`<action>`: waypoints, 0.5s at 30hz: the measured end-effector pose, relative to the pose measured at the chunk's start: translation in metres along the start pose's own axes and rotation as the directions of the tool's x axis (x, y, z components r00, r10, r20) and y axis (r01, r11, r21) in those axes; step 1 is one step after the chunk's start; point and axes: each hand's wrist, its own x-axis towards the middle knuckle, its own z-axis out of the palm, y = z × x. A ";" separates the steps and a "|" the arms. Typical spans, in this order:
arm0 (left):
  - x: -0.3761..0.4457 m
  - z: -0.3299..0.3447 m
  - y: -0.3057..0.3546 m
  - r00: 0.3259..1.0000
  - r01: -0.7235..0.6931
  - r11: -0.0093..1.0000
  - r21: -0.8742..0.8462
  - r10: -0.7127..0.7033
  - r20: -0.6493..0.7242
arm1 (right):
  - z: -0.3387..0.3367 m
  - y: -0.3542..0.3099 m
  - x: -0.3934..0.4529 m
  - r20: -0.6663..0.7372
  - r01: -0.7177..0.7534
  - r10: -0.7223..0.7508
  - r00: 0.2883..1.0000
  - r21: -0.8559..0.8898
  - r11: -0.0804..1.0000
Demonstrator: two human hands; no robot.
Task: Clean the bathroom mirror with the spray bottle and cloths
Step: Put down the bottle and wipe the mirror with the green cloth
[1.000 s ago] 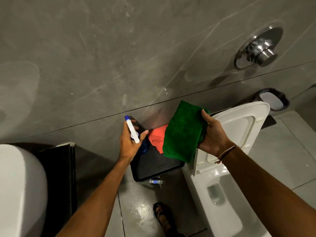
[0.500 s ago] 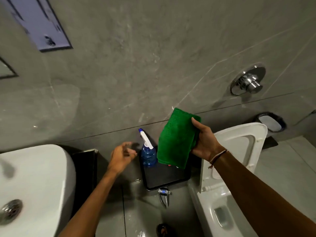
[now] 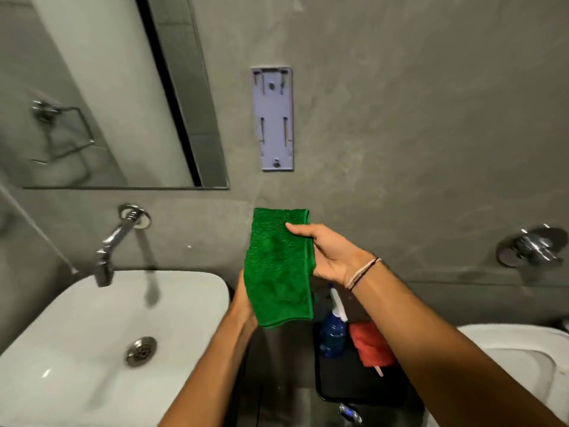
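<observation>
Right hand (image 3: 331,257) grip pinches the green cloth (image 3: 278,269) near its top; left hand (image 3: 244,300) sits behind it, grip hidden.

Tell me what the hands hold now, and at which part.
Both hold the green cloth. The right hand pinches its upper right edge, thumb on the front. The left hand is at the lower left edge, mostly hidden behind it; its grip cannot be told.

Green cloth (image 3: 278,269) hanging folded in hands; blue spray bottle (image 3: 333,332), red cloth (image 3: 371,343) below.
</observation>
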 end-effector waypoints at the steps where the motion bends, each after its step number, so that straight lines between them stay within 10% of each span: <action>1: -0.004 -0.001 0.002 1.000 0.002 1.000 -0.029 -0.002 -0.005 | 0.012 -0.003 0.007 0.012 0.023 -0.023 1.000 -0.020 1.000; 5: -0.028 -0.005 0.030 0.991 -0.108 0.984 -0.139 0.118 0.063 | 0.057 -0.014 0.035 -0.080 0.194 -0.231 0.970 -0.323 0.927; 15: -0.058 -0.035 0.070 0.956 -0.283 0.912 -0.297 0.294 -0.007 | 0.099 -0.008 0.074 0.008 0.268 -0.623 0.782 -0.907 0.326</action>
